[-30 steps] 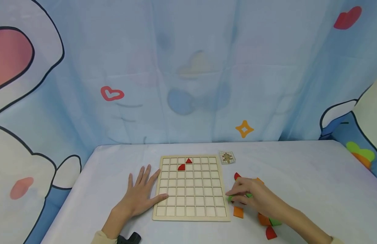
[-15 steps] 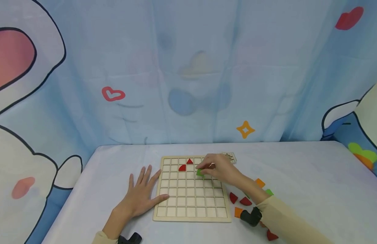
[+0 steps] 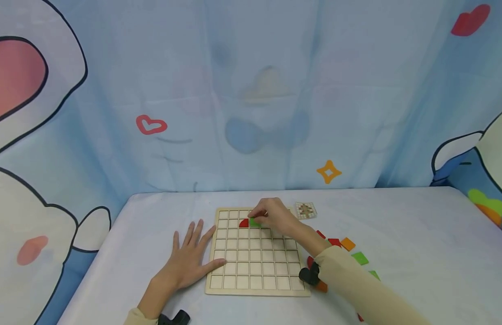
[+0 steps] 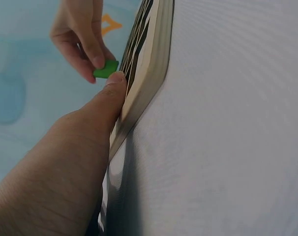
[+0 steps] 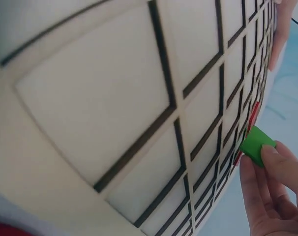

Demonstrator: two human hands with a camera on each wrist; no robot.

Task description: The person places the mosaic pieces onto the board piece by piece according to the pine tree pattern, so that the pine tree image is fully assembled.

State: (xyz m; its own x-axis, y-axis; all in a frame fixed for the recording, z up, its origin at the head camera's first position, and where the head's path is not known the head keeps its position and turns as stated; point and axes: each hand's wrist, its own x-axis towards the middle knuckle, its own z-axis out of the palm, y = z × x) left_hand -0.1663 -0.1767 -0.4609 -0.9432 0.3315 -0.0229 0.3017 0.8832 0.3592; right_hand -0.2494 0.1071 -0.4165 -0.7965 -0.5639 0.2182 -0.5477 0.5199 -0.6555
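Red piece (image 3: pixel 244 223) in gridded board (image 3: pixel 255 256)

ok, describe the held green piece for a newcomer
Find the gridded wooden board on the white table. Near its far edge, the right hand pinches the green piece beside a red one. Other green pieces lie loose; only this one is held.

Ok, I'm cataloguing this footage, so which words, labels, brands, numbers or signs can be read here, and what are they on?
None can be read in any view.
Small card: printed grid and figure; any writing would be too small to read.
Board and green piece: no lettering visible.
Backdrop: printed shapes such as hearts, no words visible.
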